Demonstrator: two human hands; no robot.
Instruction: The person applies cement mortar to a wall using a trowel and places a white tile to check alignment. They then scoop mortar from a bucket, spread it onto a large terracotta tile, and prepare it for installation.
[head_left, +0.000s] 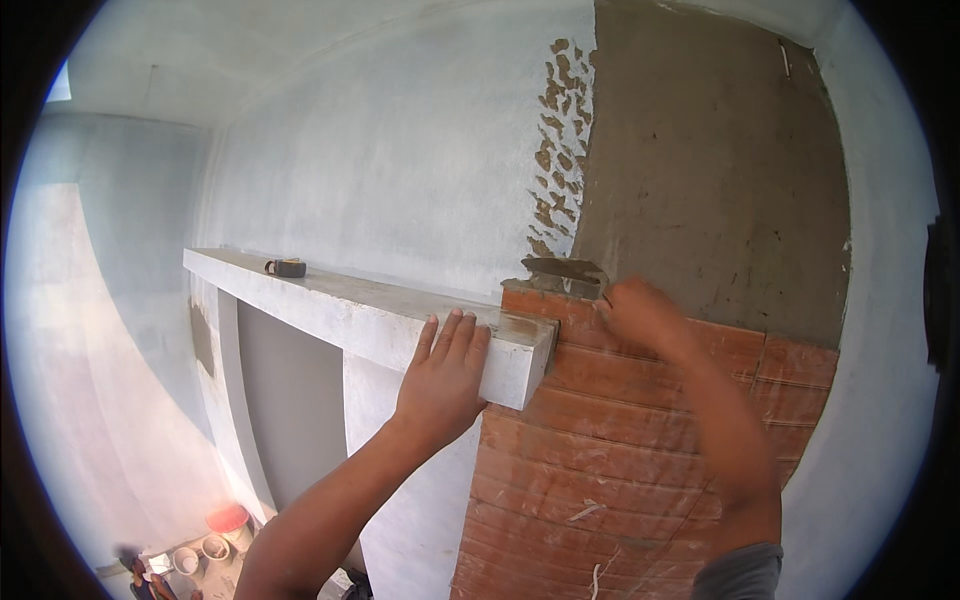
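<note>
My left hand (445,372) rests on the front edge of a white ledge (330,308), its fingers stretched out over the top and holding nothing. My right hand (642,315) is closed around the handle of a trowel (568,268). The trowel's blade lies against the wall where wet-looking grey mortar (545,286) meets the top of the bare red brickwork (600,430). Smooth grey plaster (710,170) covers the wall above the bricks. Left of it, a strip of chipped white wall (560,150) runs upward.
A tape measure (288,268) lies farther left on the ledge. Below the ledge is a grey panel (290,400). Down at the lower left, a person (145,582) is near several buckets (216,546), one with red on top. A white side wall (880,400) bounds the right.
</note>
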